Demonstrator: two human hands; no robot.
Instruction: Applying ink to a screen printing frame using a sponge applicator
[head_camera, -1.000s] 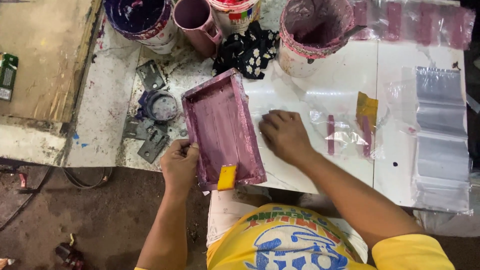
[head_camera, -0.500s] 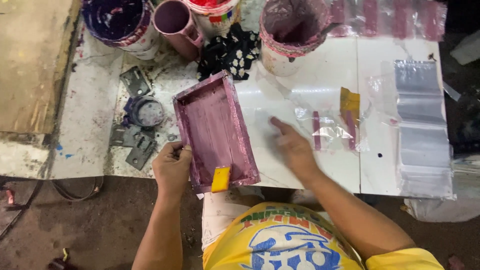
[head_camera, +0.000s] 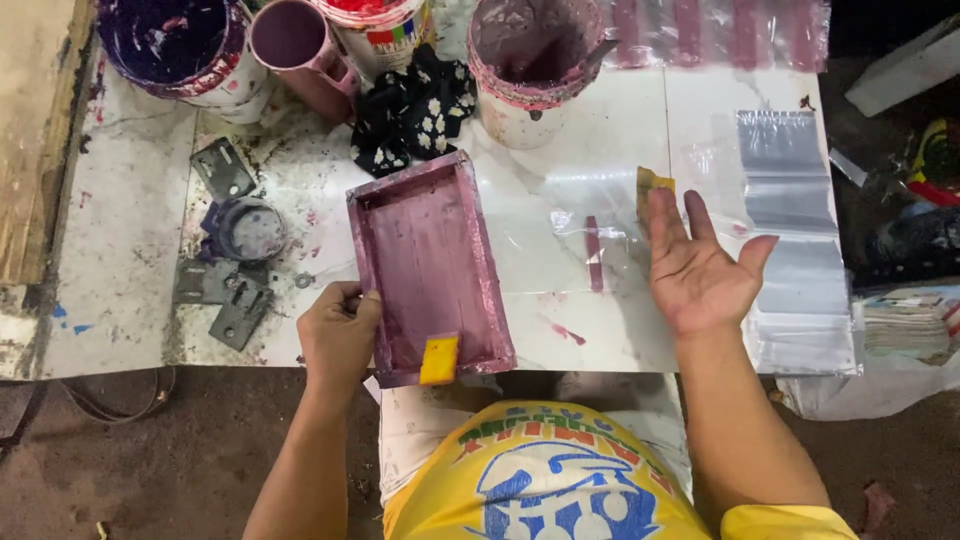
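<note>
My left hand (head_camera: 338, 335) has its grip closed on the near left edge of the pink-stained printing frame (head_camera: 428, 268), which lies flat on the white bench (head_camera: 120, 230) with a small yellow squeegee (head_camera: 439, 360) resting at its near end. My right hand (head_camera: 700, 268) is open, palm up, fingers spread, holding nothing; it hovers just above a clear plastic bag (head_camera: 585, 235) that bears a pink stripe, beside a yellow scrap (head_camera: 652, 185). To the right lies a stack of clear bags (head_camera: 795, 245). Further out stand paint tubs (head_camera: 185, 45), a pink cup (head_camera: 295, 45), a dark flowered rag (head_camera: 415, 110) and grey metal brackets (head_camera: 225, 300). I judge one bag printed, with the frame off it, and the stack apparently not yet printed.
</note>
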